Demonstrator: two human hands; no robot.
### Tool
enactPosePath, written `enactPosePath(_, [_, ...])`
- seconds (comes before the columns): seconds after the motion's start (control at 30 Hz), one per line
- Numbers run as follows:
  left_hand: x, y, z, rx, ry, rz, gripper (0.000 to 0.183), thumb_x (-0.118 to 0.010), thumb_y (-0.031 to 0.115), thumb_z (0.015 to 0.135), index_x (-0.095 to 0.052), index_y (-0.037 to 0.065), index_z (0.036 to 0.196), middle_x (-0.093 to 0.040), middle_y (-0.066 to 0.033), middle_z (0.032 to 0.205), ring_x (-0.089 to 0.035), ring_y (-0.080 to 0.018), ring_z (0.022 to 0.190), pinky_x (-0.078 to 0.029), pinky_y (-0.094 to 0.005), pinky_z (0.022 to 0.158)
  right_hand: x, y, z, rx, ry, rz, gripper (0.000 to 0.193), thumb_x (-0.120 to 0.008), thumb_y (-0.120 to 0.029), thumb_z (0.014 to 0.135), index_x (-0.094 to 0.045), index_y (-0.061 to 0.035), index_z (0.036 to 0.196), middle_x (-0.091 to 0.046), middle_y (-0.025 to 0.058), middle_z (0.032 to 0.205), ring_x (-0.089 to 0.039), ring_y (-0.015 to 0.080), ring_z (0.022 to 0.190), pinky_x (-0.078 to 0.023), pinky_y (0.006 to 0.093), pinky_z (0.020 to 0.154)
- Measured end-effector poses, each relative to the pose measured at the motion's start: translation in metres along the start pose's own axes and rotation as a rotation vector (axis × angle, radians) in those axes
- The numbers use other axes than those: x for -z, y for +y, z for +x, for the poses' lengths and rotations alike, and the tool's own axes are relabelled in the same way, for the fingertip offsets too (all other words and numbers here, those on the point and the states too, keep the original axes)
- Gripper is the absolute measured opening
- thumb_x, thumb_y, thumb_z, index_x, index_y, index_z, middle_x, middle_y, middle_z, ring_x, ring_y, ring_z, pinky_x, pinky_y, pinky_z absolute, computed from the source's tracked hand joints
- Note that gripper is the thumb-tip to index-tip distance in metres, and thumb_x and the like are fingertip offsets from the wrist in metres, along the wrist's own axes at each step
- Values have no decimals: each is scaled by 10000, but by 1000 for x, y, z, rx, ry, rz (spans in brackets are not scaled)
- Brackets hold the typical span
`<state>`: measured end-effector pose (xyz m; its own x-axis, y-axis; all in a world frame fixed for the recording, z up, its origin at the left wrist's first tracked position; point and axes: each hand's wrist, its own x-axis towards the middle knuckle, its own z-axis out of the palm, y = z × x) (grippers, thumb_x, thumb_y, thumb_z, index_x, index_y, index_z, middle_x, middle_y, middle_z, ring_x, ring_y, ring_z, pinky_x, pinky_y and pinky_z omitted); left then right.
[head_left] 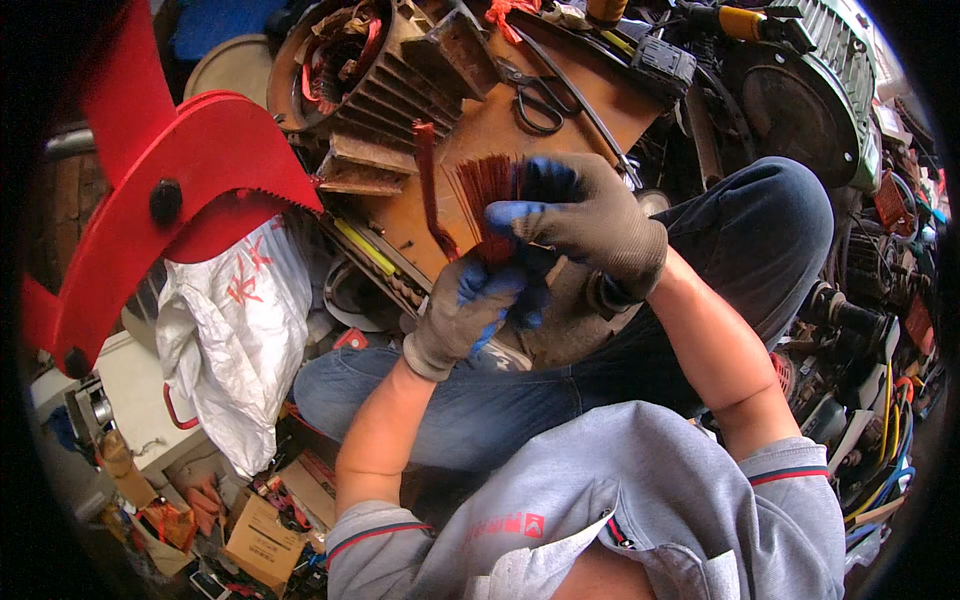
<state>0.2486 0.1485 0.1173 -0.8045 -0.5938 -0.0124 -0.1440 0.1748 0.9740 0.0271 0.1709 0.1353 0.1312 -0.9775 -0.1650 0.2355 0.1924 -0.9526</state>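
Note:
A fanned bundle of reddish-brown copper wire (483,192) stands up between my gloved hands. My left hand (468,308) is closed round its lower part, fingers curled. Over its right side my right hand (590,215) grips it with thumb and fingers. A thinner, dark red twisted wire strand (430,190) rises just left of the bundle; its lower end runs down toward my left hand. Beyond them is a rusty finned motor housing (395,75), with reddish windings inside its round opening. Black-handled scissors (541,106) lie on a brown board (480,125) past my right hand.
A red toothed cutter jaw (190,170) looms at the left, above a white woven sack (235,330). Cardboard boxes (262,535) and scraps cover the lower left. At the right are a green ribbed motor casing (835,60) and cables (895,440). A long metal bar (590,110) crosses the board.

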Motion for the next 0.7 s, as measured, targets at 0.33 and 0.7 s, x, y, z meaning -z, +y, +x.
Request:
enactPosePath(0.33, [-30, 1, -6, 136, 490, -468, 375, -576, 328, 1009, -604, 43, 1252, -670, -81, 1116, -635, -188, 1038, -514, -340, 922, -19, 4, -6, 3, -48, 285, 318, -723, -150, 902, -688, -11, 1186, -728, 80, 1052, -668, 136, 946, -536, 292, 883])
enactPosePath(0.7, [-21, -11, -16, 82, 604, -589, 369, -570, 373, 1013, -650, 52, 1178, -681, -62, 1083, -625, -183, 1014, -485, -349, 926, -36, 10, -3, -26, -11, 496, 417, -732, -42, 871, -613, 26, 1265, -695, 74, 1109, -644, 119, 985, -542, 280, 878])
